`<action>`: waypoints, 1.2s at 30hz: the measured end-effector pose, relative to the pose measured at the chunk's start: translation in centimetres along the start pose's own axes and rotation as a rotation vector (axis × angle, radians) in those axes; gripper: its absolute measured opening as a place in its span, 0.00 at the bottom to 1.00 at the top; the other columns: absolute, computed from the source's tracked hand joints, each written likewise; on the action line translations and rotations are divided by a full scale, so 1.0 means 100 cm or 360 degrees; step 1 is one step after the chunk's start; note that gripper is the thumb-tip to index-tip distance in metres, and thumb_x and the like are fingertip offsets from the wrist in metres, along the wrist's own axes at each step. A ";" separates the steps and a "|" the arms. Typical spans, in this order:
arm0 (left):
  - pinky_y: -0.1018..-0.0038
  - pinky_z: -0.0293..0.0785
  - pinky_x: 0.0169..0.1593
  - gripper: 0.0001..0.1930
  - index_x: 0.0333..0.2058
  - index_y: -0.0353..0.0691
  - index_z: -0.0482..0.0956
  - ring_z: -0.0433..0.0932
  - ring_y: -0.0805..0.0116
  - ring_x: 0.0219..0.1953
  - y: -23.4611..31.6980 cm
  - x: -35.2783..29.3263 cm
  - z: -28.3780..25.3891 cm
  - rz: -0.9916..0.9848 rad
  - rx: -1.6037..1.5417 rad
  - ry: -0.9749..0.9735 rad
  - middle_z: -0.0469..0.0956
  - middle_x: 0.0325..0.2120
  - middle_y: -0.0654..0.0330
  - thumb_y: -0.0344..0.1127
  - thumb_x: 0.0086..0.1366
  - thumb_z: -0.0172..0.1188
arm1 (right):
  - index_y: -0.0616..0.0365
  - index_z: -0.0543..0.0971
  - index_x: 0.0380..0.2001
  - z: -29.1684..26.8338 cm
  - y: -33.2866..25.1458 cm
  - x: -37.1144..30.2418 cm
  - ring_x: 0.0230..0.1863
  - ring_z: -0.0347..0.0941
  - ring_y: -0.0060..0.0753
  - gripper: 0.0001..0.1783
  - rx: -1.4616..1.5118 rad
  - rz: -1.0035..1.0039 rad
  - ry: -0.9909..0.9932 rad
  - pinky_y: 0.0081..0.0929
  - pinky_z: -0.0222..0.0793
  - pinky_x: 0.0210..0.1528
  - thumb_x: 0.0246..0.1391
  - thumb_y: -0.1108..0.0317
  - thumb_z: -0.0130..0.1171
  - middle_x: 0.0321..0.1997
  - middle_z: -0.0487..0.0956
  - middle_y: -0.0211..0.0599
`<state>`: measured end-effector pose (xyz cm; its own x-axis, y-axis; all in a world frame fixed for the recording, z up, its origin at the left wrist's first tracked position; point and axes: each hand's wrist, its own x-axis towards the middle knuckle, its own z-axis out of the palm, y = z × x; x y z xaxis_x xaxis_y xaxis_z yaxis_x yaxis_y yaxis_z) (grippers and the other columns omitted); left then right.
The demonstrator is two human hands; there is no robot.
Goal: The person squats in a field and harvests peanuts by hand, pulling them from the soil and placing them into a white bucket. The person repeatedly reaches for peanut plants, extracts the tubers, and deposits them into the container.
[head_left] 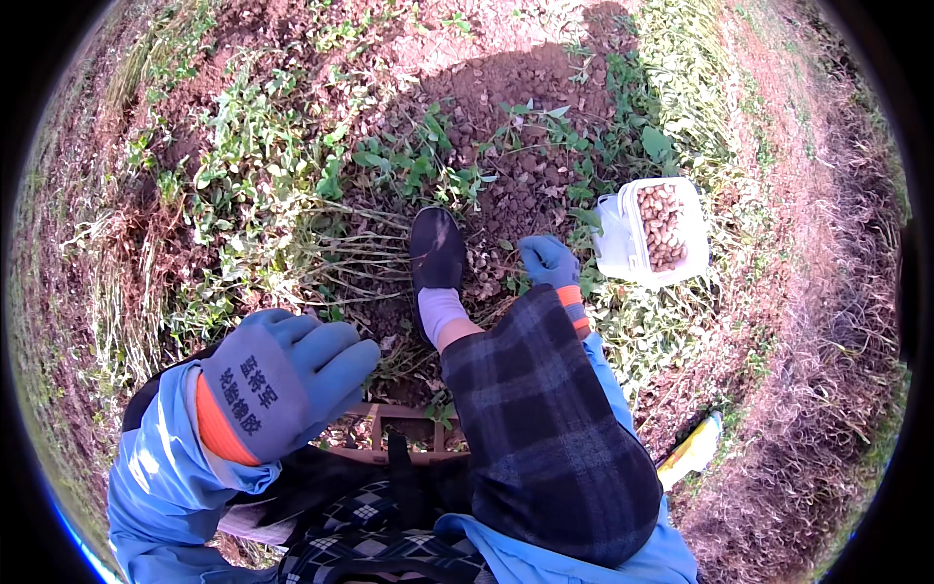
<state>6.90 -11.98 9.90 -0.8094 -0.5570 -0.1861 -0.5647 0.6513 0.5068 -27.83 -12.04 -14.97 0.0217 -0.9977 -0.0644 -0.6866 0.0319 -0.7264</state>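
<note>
My left hand (311, 375), in a grey-blue coated work glove with an orange cuff, is raised over my left knee. Its fingers are loosely bent and a little apart; the palm side is hidden, and nothing shows in it. Past my right knee, my right hand (548, 261) in a matching glove is closed low over the soil. What it holds, if anything, is hidden. Just right of it stands a white plastic tub (695, 255) holding many unshelled peanuts (664, 226). Pulled plants with long stems (365, 253) lie left of my dark shoe (437, 251).
Green leafy plants (418, 156) grow ahead on reddish soil. A wooden frame (438, 455) is below me, between my legs. At the right lies a yellow and white packet (693, 450), beside a strip of dry grass (827, 389). More uprooted plants (122, 282) lie at the far left.
</note>
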 end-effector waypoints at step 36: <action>0.67 0.72 0.33 0.21 0.40 0.38 0.74 0.78 0.59 0.31 0.006 0.008 -0.003 0.0123 0.0013 0.0125 0.76 0.33 0.57 0.34 0.45 0.64 | 0.60 0.76 0.37 0.075 0.041 -0.002 0.29 0.71 0.23 0.10 0.0875 0.0760 -0.0292 0.22 0.68 0.30 0.51 0.69 0.59 0.27 0.76 0.31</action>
<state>5.96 -12.19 10.30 -0.8357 -0.5433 -0.0803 -0.5026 0.6977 0.5104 -25.15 -11.25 -23.06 -0.0335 -0.8433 -0.5365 -0.1910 0.5323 -0.8247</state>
